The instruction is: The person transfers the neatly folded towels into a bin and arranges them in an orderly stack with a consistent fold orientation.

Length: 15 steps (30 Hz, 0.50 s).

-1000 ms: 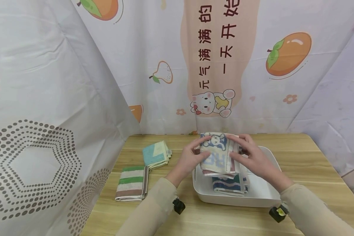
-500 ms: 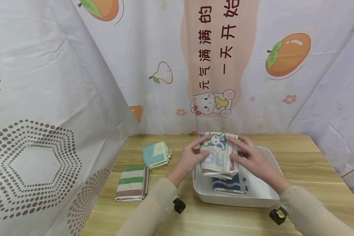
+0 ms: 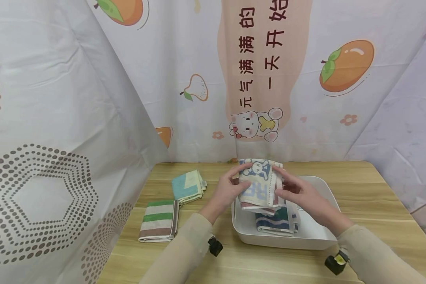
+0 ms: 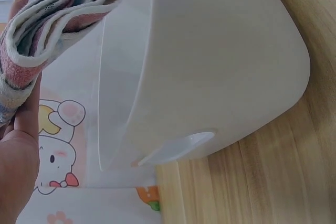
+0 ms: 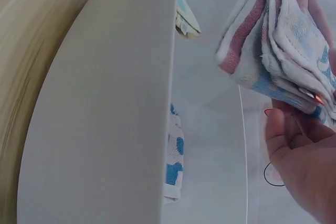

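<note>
Both hands hold a small folded towel (image 3: 258, 185) above a white bin, its cream face patterned with a blue bear and its layers edged in pink. On the towel's left side, my left hand (image 3: 226, 190) grips with the thumb in front. My right hand (image 3: 305, 196) has its thumb and fingertips at the right edge. Folded layers of the towel (image 4: 31, 51) show in the left wrist view, hanging beside the bin's wall. Inside the white bin (image 3: 280, 241) lies another folded towel (image 3: 276, 224), striped navy, green and white, partly hidden under the held one.
Left of the bin on the wooden table (image 3: 213, 272) lie a green, white and brown striped towel (image 3: 157, 221) and a blue and yellow towel (image 3: 186, 186). An oval handle opening (image 4: 178, 148) pierces the bin's end wall. A printed curtain (image 3: 198, 130) hangs behind the table.
The held towel has shifted slightly left and its right edge has turned a little. My right hand's fingers have moved slightly left with it. The other towels and the bin stay put.
</note>
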### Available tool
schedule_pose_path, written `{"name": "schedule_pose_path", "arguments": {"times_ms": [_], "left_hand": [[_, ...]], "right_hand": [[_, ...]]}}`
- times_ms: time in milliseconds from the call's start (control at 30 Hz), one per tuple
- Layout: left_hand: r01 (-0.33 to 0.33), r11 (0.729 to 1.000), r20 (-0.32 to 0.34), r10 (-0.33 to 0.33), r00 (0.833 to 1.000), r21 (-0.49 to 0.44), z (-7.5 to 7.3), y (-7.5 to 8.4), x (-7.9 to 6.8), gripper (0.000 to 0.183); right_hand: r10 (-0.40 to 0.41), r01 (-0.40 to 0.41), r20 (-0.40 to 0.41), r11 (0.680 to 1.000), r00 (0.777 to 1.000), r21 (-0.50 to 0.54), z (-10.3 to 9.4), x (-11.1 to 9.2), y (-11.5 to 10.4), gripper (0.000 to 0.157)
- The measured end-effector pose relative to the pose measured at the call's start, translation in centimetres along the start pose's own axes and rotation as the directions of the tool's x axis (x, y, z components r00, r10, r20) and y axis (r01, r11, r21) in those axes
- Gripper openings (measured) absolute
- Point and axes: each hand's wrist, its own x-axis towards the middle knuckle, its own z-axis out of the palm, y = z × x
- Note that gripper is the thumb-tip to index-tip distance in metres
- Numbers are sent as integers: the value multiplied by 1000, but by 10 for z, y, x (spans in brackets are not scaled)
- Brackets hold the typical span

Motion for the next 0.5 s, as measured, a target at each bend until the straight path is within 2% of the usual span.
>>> {"name": "schedule_pose_path", "arguments": {"times_ms": [133,267,500], "left_hand": [[22,999,-1,-22,1000,28,0,0,2,52],[56,993,3,-56,998,102,2,-1,5,56],[119,960,-11,-120,993,253,6,-4,14,68]], "right_hand": [[4,-4,12,1000,1000,22,1,0,1,69],[19,-18,-5,999,1000,39,2,1,0,70],[58,-57,-23,998,998,38,1,6,3,72]]}}
